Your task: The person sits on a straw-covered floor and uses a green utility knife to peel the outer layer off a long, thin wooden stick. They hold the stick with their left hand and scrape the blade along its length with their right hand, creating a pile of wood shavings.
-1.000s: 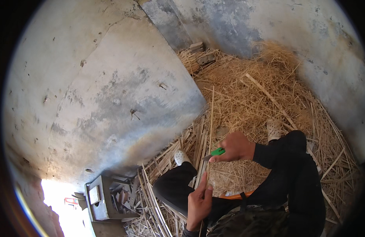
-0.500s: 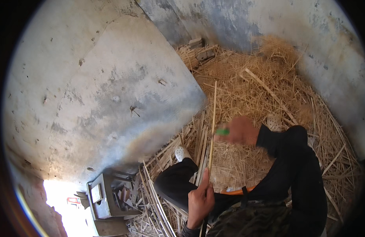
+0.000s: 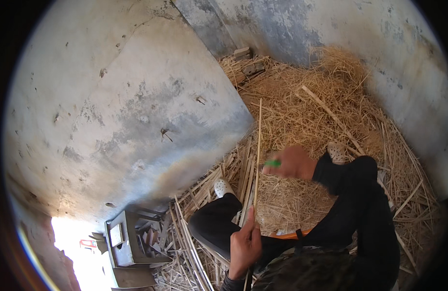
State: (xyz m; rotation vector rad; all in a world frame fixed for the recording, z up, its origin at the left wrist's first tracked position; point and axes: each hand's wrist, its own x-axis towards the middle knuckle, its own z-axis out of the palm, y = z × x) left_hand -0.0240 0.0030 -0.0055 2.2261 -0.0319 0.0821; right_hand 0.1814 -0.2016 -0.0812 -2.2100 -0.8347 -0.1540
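A long, thin pale strip (image 3: 258, 140), which looks like split bamboo, stands nearly upright in the view. My left hand (image 3: 246, 246) is closed around its lower part, with one finger stretched along it. Close to the strip's middle, on its right side, is my right hand (image 3: 296, 163), curled and smeared by motion. Something green (image 3: 272, 163) shows at its fingertips; whether it is a wrap on a finger or a held thing I cannot tell. Part of an orange object (image 3: 289, 234) shows between my legs.
Curly shavings (image 3: 326, 92) cover the floor ahead, with a thicker strip (image 3: 331, 109) lying on them. More long strips (image 3: 190, 247) lie at the left. A wall edge (image 3: 248, 116) juts in from the left, above a worn box-like cabinet (image 3: 129, 240). Bricks (image 3: 242, 52) sit in the far corner.
The strip's upper end has shifted slightly left. My right hand stays beside the strip, still blurred, and the left hand keeps its hold.
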